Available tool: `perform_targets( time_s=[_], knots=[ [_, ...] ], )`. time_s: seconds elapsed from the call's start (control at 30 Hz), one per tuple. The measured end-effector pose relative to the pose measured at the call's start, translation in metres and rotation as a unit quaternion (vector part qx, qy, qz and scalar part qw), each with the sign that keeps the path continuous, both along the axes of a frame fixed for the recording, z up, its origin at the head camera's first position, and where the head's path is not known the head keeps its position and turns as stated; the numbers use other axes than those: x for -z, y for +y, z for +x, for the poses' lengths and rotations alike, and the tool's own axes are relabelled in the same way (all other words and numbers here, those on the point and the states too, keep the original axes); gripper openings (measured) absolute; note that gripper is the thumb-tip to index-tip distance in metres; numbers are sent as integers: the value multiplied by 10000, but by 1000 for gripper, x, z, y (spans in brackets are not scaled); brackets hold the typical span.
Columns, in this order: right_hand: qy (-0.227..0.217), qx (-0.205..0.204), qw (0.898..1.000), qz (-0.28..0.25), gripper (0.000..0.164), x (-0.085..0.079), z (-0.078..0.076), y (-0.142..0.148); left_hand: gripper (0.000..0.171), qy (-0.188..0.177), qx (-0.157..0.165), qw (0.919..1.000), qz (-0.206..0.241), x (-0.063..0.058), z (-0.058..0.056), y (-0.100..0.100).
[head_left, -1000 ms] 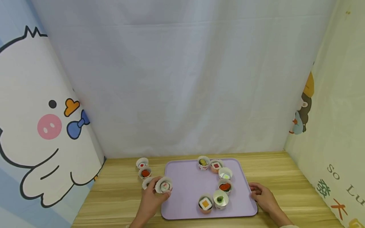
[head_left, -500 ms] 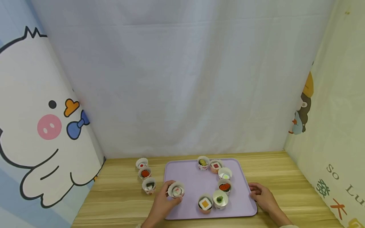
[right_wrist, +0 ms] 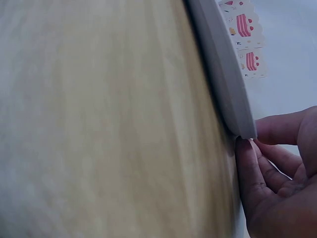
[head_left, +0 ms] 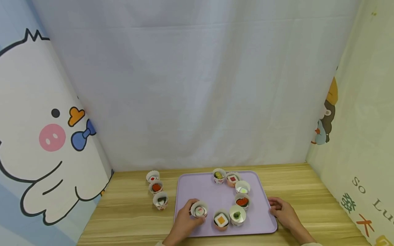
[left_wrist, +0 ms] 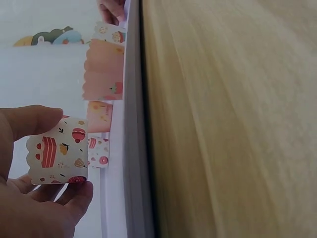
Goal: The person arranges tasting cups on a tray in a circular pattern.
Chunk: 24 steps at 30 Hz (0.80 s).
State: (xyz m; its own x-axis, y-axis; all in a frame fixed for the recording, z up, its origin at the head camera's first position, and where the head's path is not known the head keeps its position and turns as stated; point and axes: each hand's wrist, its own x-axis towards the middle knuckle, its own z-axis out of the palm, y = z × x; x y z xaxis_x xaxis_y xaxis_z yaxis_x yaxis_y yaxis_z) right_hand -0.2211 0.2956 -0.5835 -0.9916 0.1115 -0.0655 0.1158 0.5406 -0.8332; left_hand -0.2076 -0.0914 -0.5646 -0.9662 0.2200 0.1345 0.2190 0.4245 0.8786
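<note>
My left hand (head_left: 185,222) grips a paper baking cup (left_wrist: 58,151) between thumb and fingers. The cup is white, printed with cakes and flowers, and holds a white sushi-like piece with a pink top (head_left: 200,211). It is over the left front part of the purple tray (head_left: 197,186); whether its base touches the tray cannot be told. Just right of it stands a cup (head_left: 221,220) with a white square piece and yellow centre. My right hand (head_left: 284,212) pinches the tray's right rim (right_wrist: 242,111), with fingers on both sides of the edge.
Several more filled cups curve along the tray's right half, among them one with a green topping (head_left: 237,215) and one with red roe (head_left: 242,201). Left of the tray, three cups (head_left: 156,187) stand in a row on the wooden table (head_left: 129,212). A white curtain (head_left: 197,85) hangs behind.
My left hand has carried the cup rightward from the tray's left edge to beside the yellow-centred piece, lowering it slightly. The right hand stays at the tray's rim.
</note>
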Motion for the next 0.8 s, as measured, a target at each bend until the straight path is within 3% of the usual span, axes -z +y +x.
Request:
perform_targets(
  time_s=[0.27, 0.8],
  knots=[
    [-33, 35, 10000, -45, 45, 0, 0, -1, 56, -204, 137, 9997, -43, 8, -2, 7],
    [-69, 62, 9999, -56, 45, -1, 0, -1, 60, -207, 285, 9991, -243, 18, -1, 21]
  ],
)
